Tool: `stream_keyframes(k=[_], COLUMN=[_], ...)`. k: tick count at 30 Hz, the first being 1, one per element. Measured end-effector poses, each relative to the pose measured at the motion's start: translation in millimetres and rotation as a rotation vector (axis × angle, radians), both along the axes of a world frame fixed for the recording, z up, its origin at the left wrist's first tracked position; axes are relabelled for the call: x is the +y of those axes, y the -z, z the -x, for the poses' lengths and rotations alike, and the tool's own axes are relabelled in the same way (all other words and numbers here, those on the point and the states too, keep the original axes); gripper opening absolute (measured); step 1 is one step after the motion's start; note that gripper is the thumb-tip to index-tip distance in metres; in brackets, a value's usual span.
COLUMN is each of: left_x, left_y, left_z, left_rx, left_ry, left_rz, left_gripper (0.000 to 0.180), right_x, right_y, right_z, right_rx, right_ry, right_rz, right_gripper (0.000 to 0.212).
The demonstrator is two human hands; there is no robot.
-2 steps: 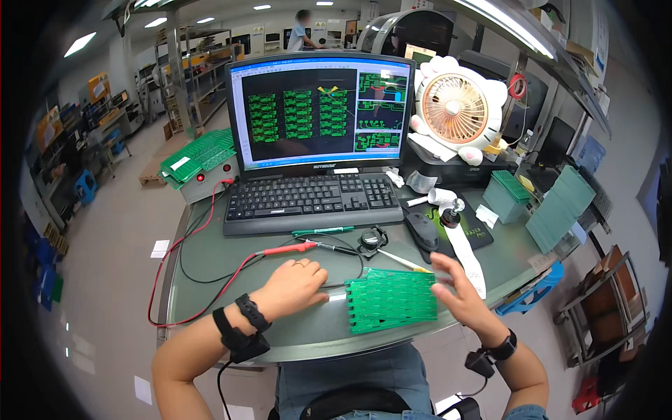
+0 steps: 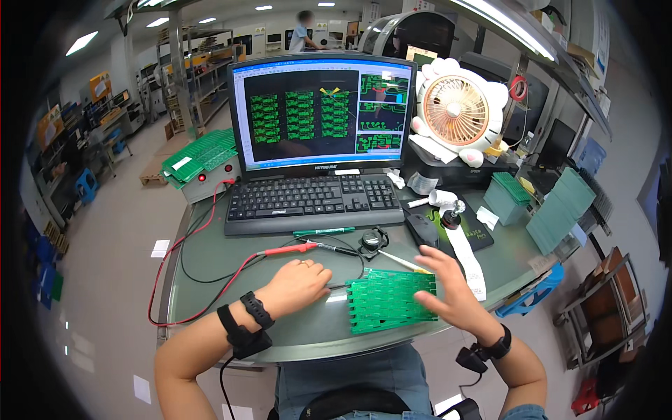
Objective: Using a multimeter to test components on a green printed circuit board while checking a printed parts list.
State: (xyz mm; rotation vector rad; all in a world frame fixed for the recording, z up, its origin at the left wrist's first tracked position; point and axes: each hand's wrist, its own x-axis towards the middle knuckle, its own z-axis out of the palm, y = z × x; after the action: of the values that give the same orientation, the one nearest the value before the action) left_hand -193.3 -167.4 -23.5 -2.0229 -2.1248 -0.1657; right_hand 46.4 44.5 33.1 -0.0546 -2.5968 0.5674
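A green circuit board panel (image 2: 388, 302), with rows of small boards and a notched left edge, lies flat near the front edge of the desk. My right hand (image 2: 451, 290) is open over its right edge, fingers and thumb spread; whether it touches the panel I cannot tell. Left of the panel, my left hand (image 2: 297, 285) is palm down with fingers curled in and nothing visible in them. Beyond it lie a red test probe (image 2: 290, 248) and a black probe (image 2: 336, 248). A white-handled stick (image 2: 399, 260) reaches toward the panel's far edge.
Behind are a keyboard (image 2: 315, 199), a monitor (image 2: 308, 119) with a board layout, and a mouse (image 2: 423, 229). A fan (image 2: 455, 108) stands back right. Stacked boards (image 2: 199, 157) sit back left, more panels (image 2: 560, 206) at right. A paper strip (image 2: 465, 259) trails beside my right hand.
My right hand has moved left, its thumb and fingers now over the panel's right part. My left hand has shifted slightly right.
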Motion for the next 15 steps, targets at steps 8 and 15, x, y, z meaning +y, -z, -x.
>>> stream_keyframes(k=[8, 15], left_x=[-20.8, -63.2], left_y=[-10.6, -49.9], left_z=[44.3, 21.2], left_rx=[0.145, 0.042], left_ry=[-0.291, -0.385], left_rz=[-0.064, -0.312], left_gripper=[0.019, 0.029], right_x=[-6.7, 9.4], right_y=[4.0, 14.9], right_z=[18.5, 2.6], right_rx=[-0.316, -0.066], right_ry=[-0.128, 0.06], right_rz=[-0.025, 0.249], right_gripper=[0.054, 0.042])
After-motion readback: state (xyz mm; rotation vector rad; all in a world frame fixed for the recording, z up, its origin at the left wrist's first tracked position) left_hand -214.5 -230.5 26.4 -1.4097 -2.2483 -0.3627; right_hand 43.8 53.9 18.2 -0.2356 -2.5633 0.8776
